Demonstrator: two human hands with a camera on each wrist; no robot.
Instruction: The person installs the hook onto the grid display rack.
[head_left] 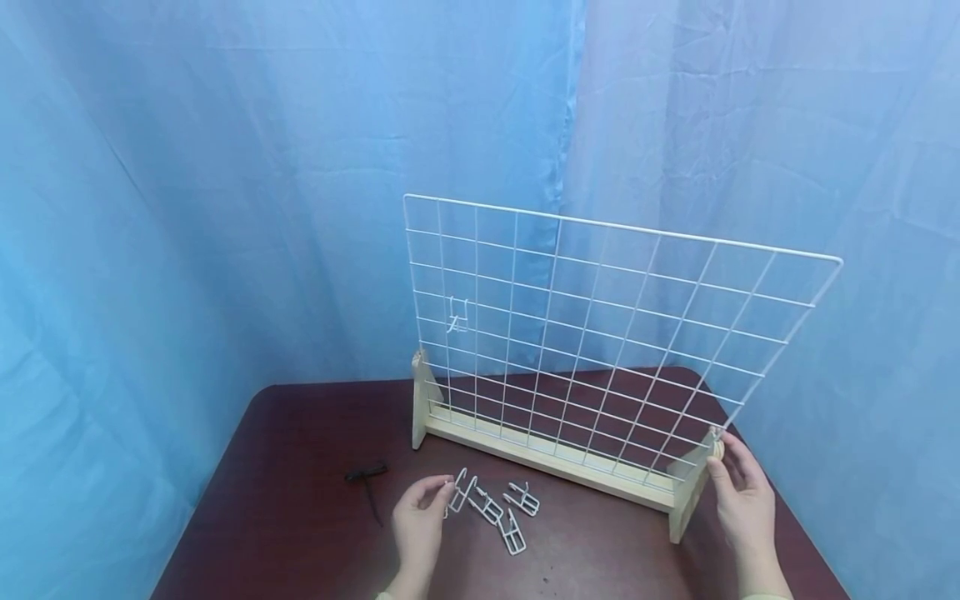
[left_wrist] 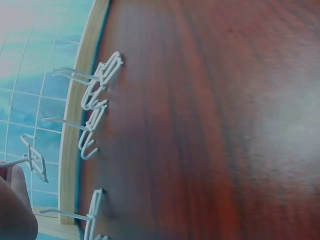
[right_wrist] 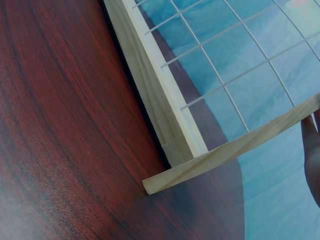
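Observation:
My left hand (head_left: 420, 523) pinches a white wire hook (left_wrist: 29, 159) between thumb and fingers, raised over the table. Three similar wire hooks (head_left: 512, 533) lie on the tabletop just right of that hand. Behind them a white wire grid panel (head_left: 622, 226) stands upright in a pale wooden stand (head_left: 555, 461). One more wire hook (head_left: 458, 317) hangs on the panel's left part. With thumb and fingers, my right hand (head_left: 746, 504) grips the top of the stand's right end piece (head_left: 686, 502), where the panel's edge meets it. In the right wrist view only fingers (right_wrist: 312, 165) show at the edge.
A black T-shaped tool (head_left: 366, 475) lies on the dark red-brown table (head_left: 300, 433), left of my left hand. The stand's left end piece (head_left: 420, 408) rises near the back. Blue curtains (head_left: 300, 167) hang behind and on both sides.

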